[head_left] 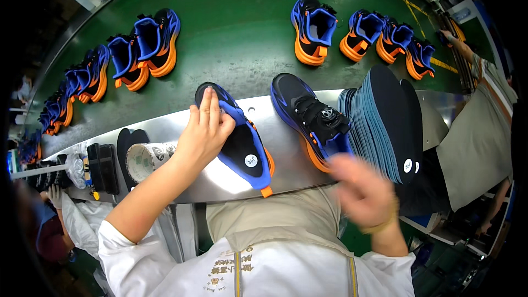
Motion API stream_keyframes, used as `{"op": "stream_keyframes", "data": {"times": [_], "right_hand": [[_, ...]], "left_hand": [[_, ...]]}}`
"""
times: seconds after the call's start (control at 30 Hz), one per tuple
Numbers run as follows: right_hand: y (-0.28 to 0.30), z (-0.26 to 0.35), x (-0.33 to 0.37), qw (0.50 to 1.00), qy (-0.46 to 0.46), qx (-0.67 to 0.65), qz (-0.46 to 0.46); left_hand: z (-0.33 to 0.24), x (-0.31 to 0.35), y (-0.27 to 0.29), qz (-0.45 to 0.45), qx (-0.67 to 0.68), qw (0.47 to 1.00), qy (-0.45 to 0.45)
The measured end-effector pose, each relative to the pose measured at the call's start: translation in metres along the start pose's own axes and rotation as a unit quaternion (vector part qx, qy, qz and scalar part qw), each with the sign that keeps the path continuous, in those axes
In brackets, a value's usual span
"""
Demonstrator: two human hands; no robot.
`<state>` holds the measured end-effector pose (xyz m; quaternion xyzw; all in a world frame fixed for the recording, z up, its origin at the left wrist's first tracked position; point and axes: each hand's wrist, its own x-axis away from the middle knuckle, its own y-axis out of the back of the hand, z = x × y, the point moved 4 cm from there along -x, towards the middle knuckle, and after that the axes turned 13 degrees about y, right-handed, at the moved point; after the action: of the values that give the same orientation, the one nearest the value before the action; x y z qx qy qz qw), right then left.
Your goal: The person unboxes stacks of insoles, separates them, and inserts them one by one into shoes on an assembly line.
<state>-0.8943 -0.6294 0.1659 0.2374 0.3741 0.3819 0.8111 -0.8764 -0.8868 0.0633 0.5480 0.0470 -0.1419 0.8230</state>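
Note:
On the steel ledge in front of me lies a black, blue and orange sneaker (240,146), its opening toward me and a black insole with a round white sticker showing inside. My left hand (204,129) holds it by the front, two fingers stretched over the toe and the thumb by the collar. A matching sneaker (308,115) with a dial on its strap stands to the right, toe pointing away. My right hand (363,190), smeared by motion, is just past that shoe's heel, near a stack of insoles (379,126) with black tops and blue-grey edges; its fingers are unclear.
Matching sneakers stand on the green belt (236,33), several at left (157,41) and several at right (313,30). Left on the ledge are a tape roll (144,160), dark insoles (123,157) and a black case (103,168). Other people (478,115) work at both sides.

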Motion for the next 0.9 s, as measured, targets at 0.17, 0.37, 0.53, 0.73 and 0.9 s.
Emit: {"op": "stream_keyframes", "data": {"times": [0.17,0.37,0.53,0.73,0.9], "right_hand": [[0.137,-0.060,0.077,0.876,-0.264,0.373,-0.153],[0.142,-0.093,0.140,0.868,-0.434,0.241,-0.002],[0.159,-0.092,0.148,0.882,-0.385,0.270,-0.029],[0.174,-0.013,0.110,0.891,-0.229,0.138,-0.367],[0.075,0.015,0.101,0.917,-0.237,-0.114,-0.299]], "left_hand": [[0.015,-0.012,0.013,0.029,0.172,0.984,-0.042],[0.039,-0.003,0.030,0.046,0.301,0.951,0.043],[0.011,-0.009,0.026,0.004,0.150,0.986,0.078],[0.008,-0.029,0.015,0.168,0.110,0.979,-0.024],[-0.020,-0.027,0.010,0.147,-0.140,0.979,-0.030]]}}
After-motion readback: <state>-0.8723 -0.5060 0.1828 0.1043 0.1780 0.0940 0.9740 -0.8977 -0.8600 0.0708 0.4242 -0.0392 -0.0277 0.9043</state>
